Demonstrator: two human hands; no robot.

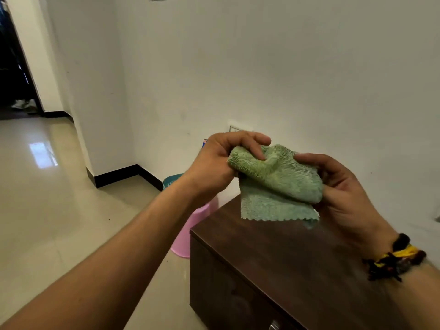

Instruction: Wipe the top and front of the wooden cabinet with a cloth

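Both hands are closed on the green cloth in the air: the left hand pinches its upper left corner between thumb and curled fingers, and the right hand grips the folded right edge, so 2 layers hang between them with a zigzag hem loose at the bottom.

Nearest, the wooden cabinet stands below and just in front, its dark top bare and not yet touched by the cloth; a metal handle shows low on the front.

The cloth looks light, soft and limp, likely to bunch unless folded into a pad and pressed flat under 1 palm.

Beyond the cabinet's far left corner sit a pink bin and a teal basket against the wall.
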